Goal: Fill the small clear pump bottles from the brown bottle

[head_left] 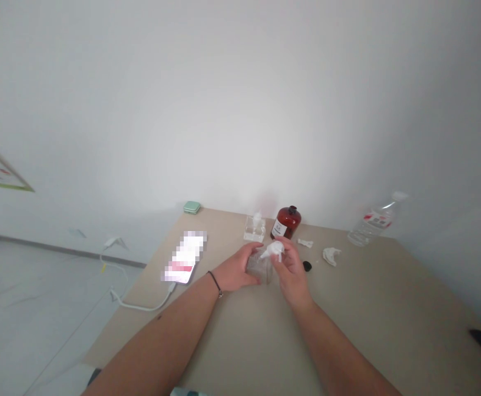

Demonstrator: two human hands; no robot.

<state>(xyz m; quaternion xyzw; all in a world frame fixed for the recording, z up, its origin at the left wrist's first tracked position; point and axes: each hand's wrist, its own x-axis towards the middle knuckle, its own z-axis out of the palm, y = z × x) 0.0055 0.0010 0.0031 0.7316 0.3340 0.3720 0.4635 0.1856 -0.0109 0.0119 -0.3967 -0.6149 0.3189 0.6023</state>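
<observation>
Left hand [236, 268]: closed around the side of a clear bottle [260, 265], which is held between both hands.
Right hand [292, 269]: narrow grip; a white spray head [274, 250] is pinched by the fingers, at the bottle's top.
Table [347, 330]: beige top, under the hands.
Nearby: a black cap [307, 266] is lying just beside the right hand; a crumpled white tissue [331, 256] is placed further right; a phone [184, 257] is lying left, with a white cable [141, 306] attached.
Far edge: a dark red bottle [285, 223], a small glass container [254, 230], a plastic water bottle [374, 226] and a green case [192, 207] are standing or lying there.

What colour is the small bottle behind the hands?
The bottle is dark red, seen in the head view.
</observation>
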